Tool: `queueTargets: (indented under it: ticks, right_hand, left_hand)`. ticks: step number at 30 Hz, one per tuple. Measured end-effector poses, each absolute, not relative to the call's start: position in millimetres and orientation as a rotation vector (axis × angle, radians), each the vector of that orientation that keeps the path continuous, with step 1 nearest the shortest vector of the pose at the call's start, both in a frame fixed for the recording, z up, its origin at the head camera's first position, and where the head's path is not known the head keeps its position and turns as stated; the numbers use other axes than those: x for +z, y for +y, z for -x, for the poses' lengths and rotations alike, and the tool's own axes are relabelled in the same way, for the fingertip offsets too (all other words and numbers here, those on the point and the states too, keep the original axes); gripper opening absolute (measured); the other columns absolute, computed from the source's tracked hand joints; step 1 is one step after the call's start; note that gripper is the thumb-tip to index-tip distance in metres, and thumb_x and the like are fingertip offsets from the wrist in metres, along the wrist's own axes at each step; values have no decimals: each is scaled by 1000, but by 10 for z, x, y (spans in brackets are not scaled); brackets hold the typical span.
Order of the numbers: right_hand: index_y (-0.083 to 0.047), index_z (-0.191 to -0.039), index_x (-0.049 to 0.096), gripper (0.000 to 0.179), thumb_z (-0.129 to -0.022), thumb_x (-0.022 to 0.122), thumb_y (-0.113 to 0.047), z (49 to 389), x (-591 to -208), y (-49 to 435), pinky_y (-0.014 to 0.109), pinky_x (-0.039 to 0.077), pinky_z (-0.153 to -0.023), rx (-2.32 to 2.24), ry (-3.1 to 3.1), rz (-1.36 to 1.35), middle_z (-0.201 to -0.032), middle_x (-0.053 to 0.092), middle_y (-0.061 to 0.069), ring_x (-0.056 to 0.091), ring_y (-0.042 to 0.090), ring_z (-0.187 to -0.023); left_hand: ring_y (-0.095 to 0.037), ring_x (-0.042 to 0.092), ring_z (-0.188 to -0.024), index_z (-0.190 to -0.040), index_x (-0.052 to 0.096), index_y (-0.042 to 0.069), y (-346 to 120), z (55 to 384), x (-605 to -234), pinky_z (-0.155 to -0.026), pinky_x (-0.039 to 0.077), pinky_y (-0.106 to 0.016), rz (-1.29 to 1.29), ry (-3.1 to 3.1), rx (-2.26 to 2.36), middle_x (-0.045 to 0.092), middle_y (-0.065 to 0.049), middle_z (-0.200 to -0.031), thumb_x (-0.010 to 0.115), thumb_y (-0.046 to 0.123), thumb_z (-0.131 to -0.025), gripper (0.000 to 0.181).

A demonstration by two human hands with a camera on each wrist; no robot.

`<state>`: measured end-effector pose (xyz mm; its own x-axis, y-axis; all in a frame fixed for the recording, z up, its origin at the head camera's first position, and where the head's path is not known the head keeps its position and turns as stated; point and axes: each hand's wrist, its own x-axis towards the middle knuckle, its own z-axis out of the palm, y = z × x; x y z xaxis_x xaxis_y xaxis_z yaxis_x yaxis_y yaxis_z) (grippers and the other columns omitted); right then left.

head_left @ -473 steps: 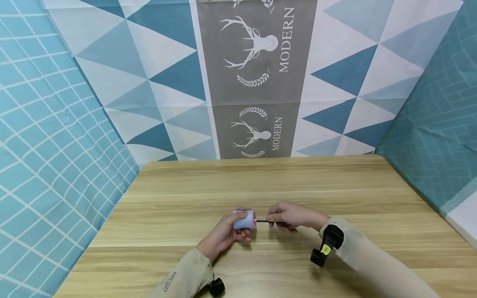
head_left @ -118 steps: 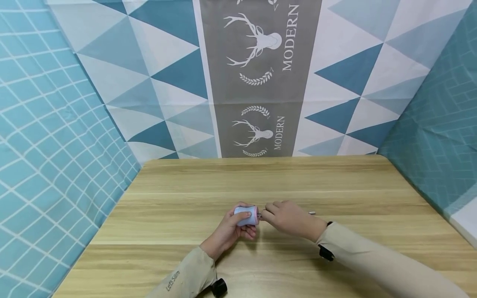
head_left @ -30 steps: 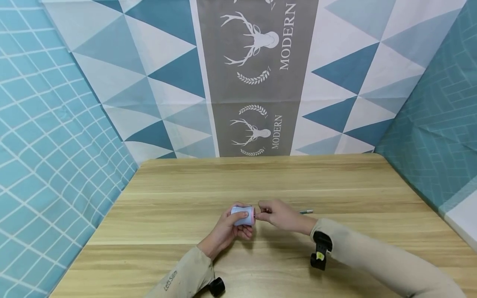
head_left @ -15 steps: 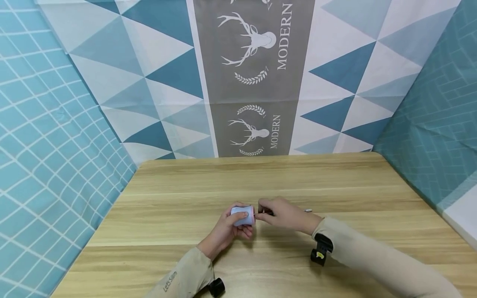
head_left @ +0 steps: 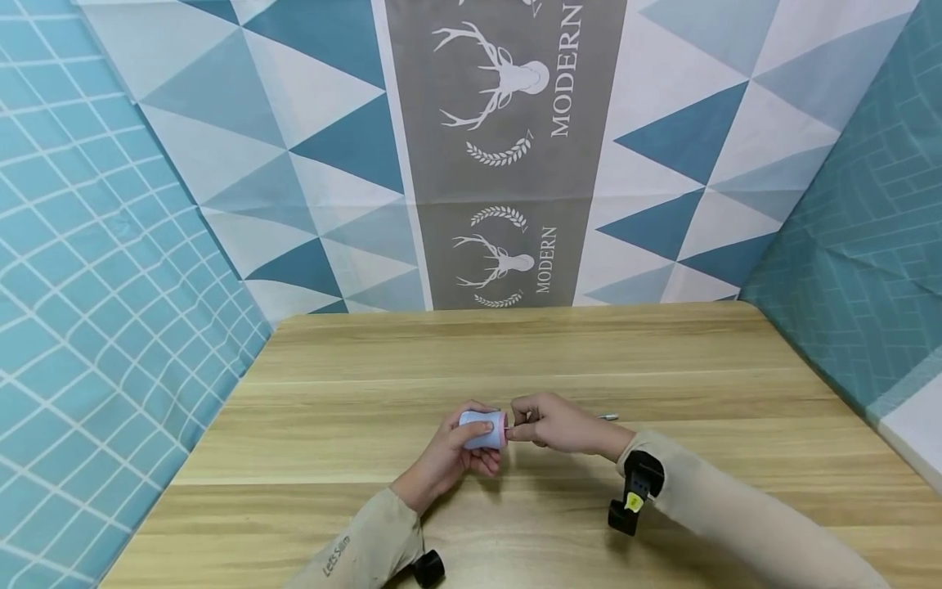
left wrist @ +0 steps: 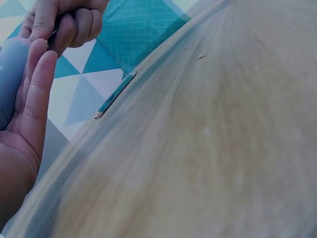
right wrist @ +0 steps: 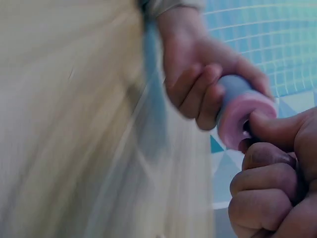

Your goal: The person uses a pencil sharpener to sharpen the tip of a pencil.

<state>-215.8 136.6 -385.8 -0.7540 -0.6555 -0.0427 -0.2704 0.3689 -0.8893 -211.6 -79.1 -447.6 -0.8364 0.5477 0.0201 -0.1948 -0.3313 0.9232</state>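
Note:
My left hand (head_left: pixel 447 448) holds a light-blue, barrel-shaped pencil sharpener (head_left: pixel 482 430) lying sideways above the table, thumb on top and fingers beneath. Its pink end (right wrist: pixel 237 124) faces right and has a round hole. With thumb and curled fingers my right hand (head_left: pixel 555 424) pinches a thin dark pencil (right wrist: pixel 247 129), its end inside the hole. Only a short piece of it shows; the fist hides most of it. Right fingertips are right at the pink rim. Beyond the right hand, a teal pencil (left wrist: pixel 117 93) lies on the table.
The wood-grain table (head_left: pixel 368 352) spreads out around both hands. A few tiny light bits (left wrist: pixel 201 57) lie on it. Patterned cloths (head_left: pixel 515 180) hang behind and at both sides. Both wrists carry black cameras (head_left: pixel 625 515).
Fifteen seconds ago more of the stick showed between the right fingers and the sharpener. Over the last second the right hand turned at the hole; the left kept its hold.

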Motion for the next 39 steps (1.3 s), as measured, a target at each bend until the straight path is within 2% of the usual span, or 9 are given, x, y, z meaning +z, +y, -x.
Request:
queueTargets:
  ticks: [4,8,11,15,20,24,33,39]
  right_hand:
    - [-9,-76,46,26,-99,57,-15,2210,-3889,1422,21,14,-36,-1478,1873,474,-53,26,-6,16,7,-41]
    - [-8,-84,52,22,-102,50,-19,2252,-3914,1469,19,12,-37,-1459,1680,318,-54,23,-7,13,5,-42]
    - [-1,-85,52,25,-102,51,-19,2238,-3876,1460,20,13,-39,-1434,1760,366,-54,24,-6,14,6,-43]
    - [9,-84,52,31,-101,54,-17,2154,-3802,1419,21,19,-39,-1358,2065,590,-52,35,-4,22,8,-42]
    - [5,-80,58,30,-103,53,-14,2046,-3758,1394,20,28,-41,-1209,2343,795,-51,44,-5,34,7,-43]
    - [3,-79,61,31,-103,52,-14,2008,-3749,1410,19,26,-42,-1181,2369,807,-48,40,-7,34,6,-42]
    - [2,-78,61,35,-105,48,-15,2011,-3734,1456,20,26,-39,-1169,2296,779,-47,36,-7,31,5,-39]
    - [6,-81,57,35,-106,44,-16,2007,-3709,1622,21,19,-36,-1255,2168,674,-48,33,-6,22,6,-39]
  left_hand:
    - [-15,68,-56,-109,60,18,-789,2110,-4478,-53,60,-31,-483,1486,2180,68,-8,-71,58,11,-92,19]
    - [-16,68,-58,-112,61,19,-789,2103,-4491,-53,59,-31,-514,1516,2149,67,-9,-75,59,10,-91,23]
    - [-16,68,-58,-114,60,18,-790,2104,-4490,-54,60,-31,-501,1516,2147,68,-9,-73,60,12,-91,23]
    - [-16,68,-57,-114,60,16,-793,2112,-4486,-54,60,-31,-467,1503,2165,68,-10,-71,59,12,-92,23]
    - [-15,68,-57,-113,60,18,-789,2103,-4483,-53,59,-30,-487,1490,2160,68,-8,-72,59,11,-92,22]
    - [-15,68,-58,-113,60,19,-783,2086,-4487,-53,60,-30,-531,1482,2147,67,-7,-74,59,12,-92,22]
    - [-15,68,-59,-118,59,13,-786,2077,-4480,-54,59,-29,-592,1454,2123,69,-7,-73,59,10,-93,24]
    - [-15,68,-57,-112,59,16,-830,2107,-4472,-53,59,-29,-517,1436,2186,69,-8,-70,56,9,-92,21]
